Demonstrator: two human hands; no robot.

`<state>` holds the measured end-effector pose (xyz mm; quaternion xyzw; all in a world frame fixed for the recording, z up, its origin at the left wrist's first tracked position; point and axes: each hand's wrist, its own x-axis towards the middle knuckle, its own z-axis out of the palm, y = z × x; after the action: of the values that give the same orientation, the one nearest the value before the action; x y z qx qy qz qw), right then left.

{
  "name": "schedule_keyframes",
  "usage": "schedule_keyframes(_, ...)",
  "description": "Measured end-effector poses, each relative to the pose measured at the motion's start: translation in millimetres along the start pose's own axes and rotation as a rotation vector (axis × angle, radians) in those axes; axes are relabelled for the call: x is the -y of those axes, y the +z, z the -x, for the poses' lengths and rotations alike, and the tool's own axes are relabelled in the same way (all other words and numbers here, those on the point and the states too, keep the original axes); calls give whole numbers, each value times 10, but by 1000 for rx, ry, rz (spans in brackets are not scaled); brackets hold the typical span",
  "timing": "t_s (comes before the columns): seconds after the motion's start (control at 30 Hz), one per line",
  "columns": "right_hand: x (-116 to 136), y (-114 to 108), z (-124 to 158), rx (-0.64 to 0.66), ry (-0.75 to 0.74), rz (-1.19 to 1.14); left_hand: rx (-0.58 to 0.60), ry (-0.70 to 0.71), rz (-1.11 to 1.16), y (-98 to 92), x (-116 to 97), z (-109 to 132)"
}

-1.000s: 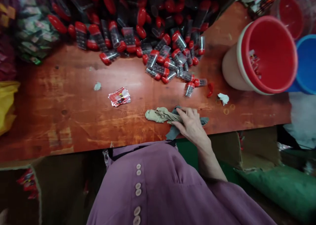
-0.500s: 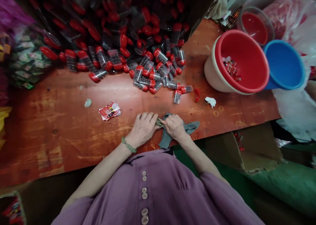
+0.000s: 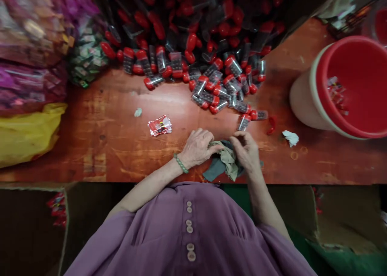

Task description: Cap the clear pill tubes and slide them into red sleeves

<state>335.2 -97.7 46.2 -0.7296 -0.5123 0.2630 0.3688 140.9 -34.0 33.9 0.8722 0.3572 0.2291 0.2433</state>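
My left hand (image 3: 198,147), a green bead bracelet (image 3: 180,163) at its wrist, grips the upper left edge of a crumpled khaki cloth (image 3: 229,159) between thumb and fingers. Beneath that cloth lies a grey-blue cloth (image 3: 215,169) on the table near its front edge. To the right, my right hand (image 3: 247,151) is curled with thumb and fingertips pinched together, just above the cloths; whatever is between them is hidden. A small stack of red printed packets (image 3: 160,126) lies left of my left hand.
Many clear red-capped containers (image 3: 201,86) spill from a dark box across the far side. A red tub (image 3: 329,78) nested in a white one stands right. White crumpled scrap (image 3: 290,138) and rubber bands (image 3: 294,155) lie nearby. A yellow bag (image 3: 30,136) sits left.
The view has swung left. My right hand has come off the grey-blue cloth and moved away from my left hand. The khaki cloth, mostly covered before, now spreads open between the hands.
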Motion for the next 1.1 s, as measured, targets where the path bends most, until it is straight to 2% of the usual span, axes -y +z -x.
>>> schedule_keyframes(0.1,-132,-49,-209,-225,-7,272,-210,-1,-25,-292,197,168)
schedule_keyframes(0.17,-208,-52,-341,-273,49,410,-326,-118,-148,-494,388,307)
schedule_keyframes(0.2,-238,-46,-397,-284,83,454,-342,-176,-206,-577,491,375)
schedule_keyframes(0.27,-286,-23,-480,-302,142,485,-295,-236,-273,-682,684,493)
schedule_keyframes(0.33,-317,4,-522,-329,183,435,-212,-237,-292,-706,829,586)
schedule_keyframes(0.43,-302,26,-506,-384,210,233,-157,-185,-289,-656,935,678)
schedule_keyframes(0.53,-144,35,-407,-365,196,-48,-181,-119,-281,-615,957,723)
schedule_keyframes(0.67,282,145,-234,-206,169,-496,-262,-88,-290,-637,962,733)
schedule_keyframes(0.73,509,290,-153,-46,170,-667,-305,-80,-303,-657,972,730)
schedule_keyframes(0.83,751,623,-24,203,191,-849,-350,-108,-280,-669,994,731)
schedule_keyframes(0.97,807,1085,134,585,213,-951,-345,-200,-215,-657,1010,744)
schedule_keyframes(1.03,749,1207,160,677,236,-934,-330,-232,-195,-649,1003,749)
schedule_keyframes(1.1,665,1227,133,682,246,-907,-311,-267,-178,-648,988,748)
